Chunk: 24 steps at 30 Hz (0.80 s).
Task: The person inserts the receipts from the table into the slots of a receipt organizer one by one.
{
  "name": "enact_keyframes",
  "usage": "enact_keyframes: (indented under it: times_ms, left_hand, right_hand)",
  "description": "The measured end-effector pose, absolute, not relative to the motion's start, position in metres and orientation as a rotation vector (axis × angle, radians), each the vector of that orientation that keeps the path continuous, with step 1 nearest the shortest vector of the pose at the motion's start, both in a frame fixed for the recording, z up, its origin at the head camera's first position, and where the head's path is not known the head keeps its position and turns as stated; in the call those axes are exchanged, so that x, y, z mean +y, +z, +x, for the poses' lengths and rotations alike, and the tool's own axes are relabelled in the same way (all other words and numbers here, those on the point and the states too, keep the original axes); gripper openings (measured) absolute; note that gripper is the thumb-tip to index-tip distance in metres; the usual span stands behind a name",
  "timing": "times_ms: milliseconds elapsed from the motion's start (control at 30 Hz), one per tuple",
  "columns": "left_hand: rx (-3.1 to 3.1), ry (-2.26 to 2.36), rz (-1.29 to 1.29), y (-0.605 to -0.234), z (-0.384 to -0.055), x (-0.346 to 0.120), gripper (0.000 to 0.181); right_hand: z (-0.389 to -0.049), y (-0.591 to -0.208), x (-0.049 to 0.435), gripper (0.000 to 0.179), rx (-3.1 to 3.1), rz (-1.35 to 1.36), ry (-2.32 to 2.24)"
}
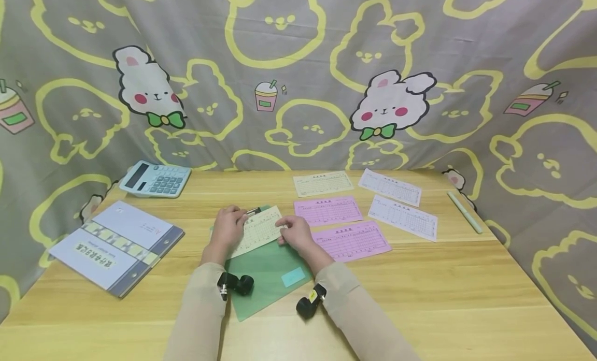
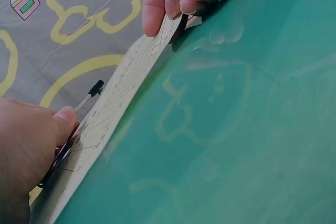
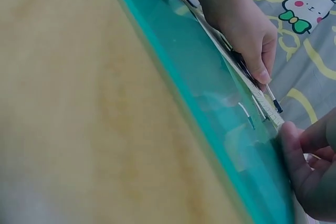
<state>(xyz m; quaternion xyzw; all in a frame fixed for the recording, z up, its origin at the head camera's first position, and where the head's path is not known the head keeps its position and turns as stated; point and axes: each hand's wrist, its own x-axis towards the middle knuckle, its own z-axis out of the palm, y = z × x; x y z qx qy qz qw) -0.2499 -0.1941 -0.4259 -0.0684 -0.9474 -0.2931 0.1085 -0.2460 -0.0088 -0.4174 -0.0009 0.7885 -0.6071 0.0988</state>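
A green clipboard (image 1: 261,283) lies at a slant on the table, with a pale yellow printed slip (image 1: 259,230) across its upper end. My left hand (image 1: 227,230) grips the metal clip (image 1: 253,212) at the board's top, its thumb on the clip in the left wrist view. The slip's right end is pinched by my right hand (image 1: 297,233). In the left wrist view, the slip (image 2: 123,87) rises a little off the board towards the right fingers. Part of the clip is hidden behind the left hand. A light blue label (image 1: 293,277) is on the board's lower right.
Right of the clipboard lie two pink slips (image 1: 328,211), two white slips (image 1: 403,218) and another yellow slip (image 1: 323,184). A green pen (image 1: 465,212) is at the far right. To the left are a blue-grey booklet (image 1: 116,247) and a light blue calculator (image 1: 156,179). A patterned curtain (image 1: 308,86) hangs behind.
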Motion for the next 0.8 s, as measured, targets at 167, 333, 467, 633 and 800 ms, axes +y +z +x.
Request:
enact_keyframes:
  times_ms: [167,333,467,633,800]
  left_hand:
    - [-2.784,-0.857,-0.196,-0.426,-0.250,-0.194,0.028]
    - [-2.767,-0.835,-0.200,-0.427,-0.252,-0.194,0.027]
    - [-2.772,-0.839,-0.192,-0.428,-0.252,-0.195,0.027]
    - [-2.775,-0.840,-0.184,-0.428,-0.252,-0.194,0.028]
    - [-2.776,-0.871,-0.170,-0.429,-0.251,-0.194,0.029]
  right_hand:
    - [-0.254,-0.416,-0.013,0.025,2.345,-0.032,-1.744]
    - [-0.260,-0.415,-0.016,0.026,2.352,-0.064,-1.700]
    - [-0.262,-0.414,-0.017,0.027,2.358,-0.075,-1.675]
    - [-0.264,-0.413,-0.017,0.027,2.374,-0.079,-1.654]
    - [-0.264,-0.414,-0.018,0.026,2.359,-0.094,-1.668]
